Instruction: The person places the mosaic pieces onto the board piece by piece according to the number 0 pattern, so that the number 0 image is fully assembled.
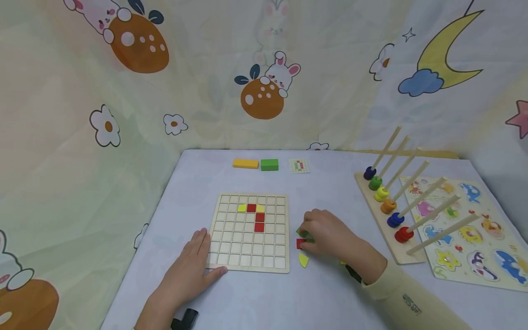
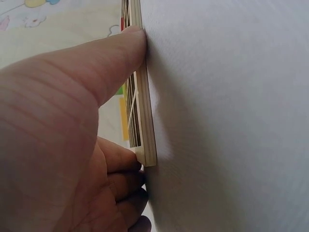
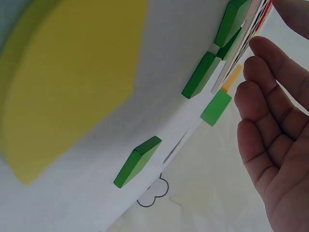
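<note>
A wooden grid board lies mid-table with red tiles and yellow tiles set in its upper rows. My left hand lies flat at the board's near-left corner; in the left wrist view its thumb lies along the board's edge. My right hand hovers over loose pieces right of the board, fingertips at a green tile. A red tile and a yellow quarter-round piece lie beside it. The right wrist view shows relaxed fingers gripping nothing, near green tiles.
A yellow block, a green block and a small pattern card lie at the table's far side. A ring stacker with slanted pegs and an animal peg puzzle fill the right. Patterned curtains enclose the table.
</note>
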`<state>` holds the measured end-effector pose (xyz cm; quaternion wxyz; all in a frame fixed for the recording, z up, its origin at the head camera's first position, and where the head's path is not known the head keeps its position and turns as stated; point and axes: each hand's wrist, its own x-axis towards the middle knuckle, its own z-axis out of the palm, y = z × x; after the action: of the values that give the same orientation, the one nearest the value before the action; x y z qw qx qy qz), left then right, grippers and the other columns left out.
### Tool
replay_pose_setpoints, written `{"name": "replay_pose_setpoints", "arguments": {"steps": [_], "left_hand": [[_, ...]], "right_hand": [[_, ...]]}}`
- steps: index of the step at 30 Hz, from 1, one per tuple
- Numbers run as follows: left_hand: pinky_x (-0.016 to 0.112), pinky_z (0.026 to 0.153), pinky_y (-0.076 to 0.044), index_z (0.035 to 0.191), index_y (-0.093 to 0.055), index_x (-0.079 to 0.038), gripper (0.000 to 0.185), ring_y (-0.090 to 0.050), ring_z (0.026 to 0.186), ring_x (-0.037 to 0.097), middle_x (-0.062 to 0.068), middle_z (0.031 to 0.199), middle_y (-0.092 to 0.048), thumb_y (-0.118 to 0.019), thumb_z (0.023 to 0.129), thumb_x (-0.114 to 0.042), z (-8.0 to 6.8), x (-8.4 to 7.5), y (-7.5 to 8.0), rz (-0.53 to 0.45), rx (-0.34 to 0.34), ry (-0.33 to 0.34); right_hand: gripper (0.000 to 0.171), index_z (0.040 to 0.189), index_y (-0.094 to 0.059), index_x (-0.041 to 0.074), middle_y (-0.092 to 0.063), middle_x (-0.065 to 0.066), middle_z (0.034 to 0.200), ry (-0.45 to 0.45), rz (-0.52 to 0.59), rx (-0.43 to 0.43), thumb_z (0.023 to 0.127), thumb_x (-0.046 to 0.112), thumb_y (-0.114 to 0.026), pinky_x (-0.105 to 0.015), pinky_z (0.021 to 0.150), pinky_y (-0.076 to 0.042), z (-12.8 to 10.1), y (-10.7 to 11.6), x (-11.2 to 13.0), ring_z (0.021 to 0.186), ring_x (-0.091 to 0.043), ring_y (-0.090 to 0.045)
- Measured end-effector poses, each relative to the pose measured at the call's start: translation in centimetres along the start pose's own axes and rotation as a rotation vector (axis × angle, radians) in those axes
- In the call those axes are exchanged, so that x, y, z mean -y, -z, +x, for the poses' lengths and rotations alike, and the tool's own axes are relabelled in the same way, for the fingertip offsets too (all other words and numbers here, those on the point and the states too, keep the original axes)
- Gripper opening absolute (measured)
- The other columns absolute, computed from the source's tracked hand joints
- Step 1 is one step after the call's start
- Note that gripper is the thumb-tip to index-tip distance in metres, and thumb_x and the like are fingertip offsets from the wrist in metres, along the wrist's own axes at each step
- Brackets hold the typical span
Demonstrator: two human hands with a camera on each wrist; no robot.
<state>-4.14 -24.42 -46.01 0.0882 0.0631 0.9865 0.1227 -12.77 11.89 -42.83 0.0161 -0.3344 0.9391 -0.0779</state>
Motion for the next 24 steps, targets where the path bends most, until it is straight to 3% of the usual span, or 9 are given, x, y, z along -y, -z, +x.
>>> {"name": "replay_pose_setpoints", "arguments": {"steps": [11,24], "left_hand": [[0.059,0.129,-0.026,0.163,-0.025,0.003,0.111,-0.016,0.163,0.041,0.021,0.174,-0.018,-0.074,0.089,-0.063,0.01,0.11,-0.16,0.006,-0.007,-0.010],[0.059,0.129,-0.026,0.163,-0.025,0.004,0.110,-0.016,0.163,0.042,0.021,0.174,-0.019,-0.074,0.090,-0.062,-0.11,0.08,-0.12,0.001,-0.012,-0.012]], "right_hand": [[0.019,0.081,-0.080,0.019,-0.058,0.011,0.076,0.018,-0.012,-0.005,0.075,0.030,-0.094,-0.026,0.067,-0.043,-0.39,-0.36,0.02,0.071,-0.009,-0.046],[0.019,0.082,-0.080,0.019,-0.057,0.011,0.074,-0.019,-0.001,0.020,0.074,0.029,-0.094,-0.026,0.068,-0.045,-0.28,-0.73,0.39,0.072,-0.009,-0.046]]}}
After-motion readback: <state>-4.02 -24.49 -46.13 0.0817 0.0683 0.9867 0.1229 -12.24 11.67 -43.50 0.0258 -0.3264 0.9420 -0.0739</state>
